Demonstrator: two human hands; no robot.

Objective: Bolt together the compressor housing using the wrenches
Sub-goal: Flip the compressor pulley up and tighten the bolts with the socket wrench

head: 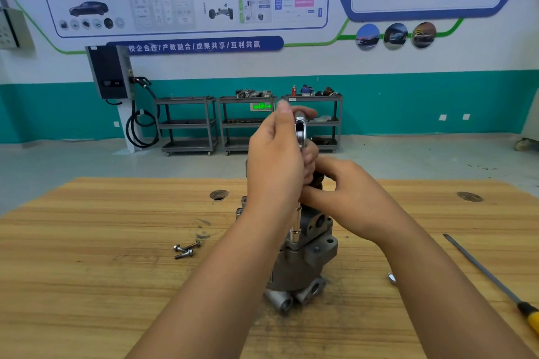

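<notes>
1. Head view, step in hand: a bolt is being driven into the grey cast-metal compressor housing [304, 267], which stands upright near the middle of the pale wooden table [87, 285]. The chrome ratchet wrench [300, 132] stands nearly vertical, and its slim shaft and socket [295, 234] are seated on the housing's upper flange.
2. Hands: the left hand [277, 160] grips the wrench's upper part, fingers curled round it. The right hand [347, 195] wraps a dark part just below. Whether that part is the handle cannot be told.
3. Next move, as I judge it: keep the socket square on the bolt head while turning, then fetch one of the loose flanged bolts [185, 251] lying left of the housing.
4. Materials: the housing is dull, rough casting with round ports. The wrench is mirror-bright. The tabletop is grained and scuffed. A yellow-handled slim tool [495, 274] lies to the right.
</notes>
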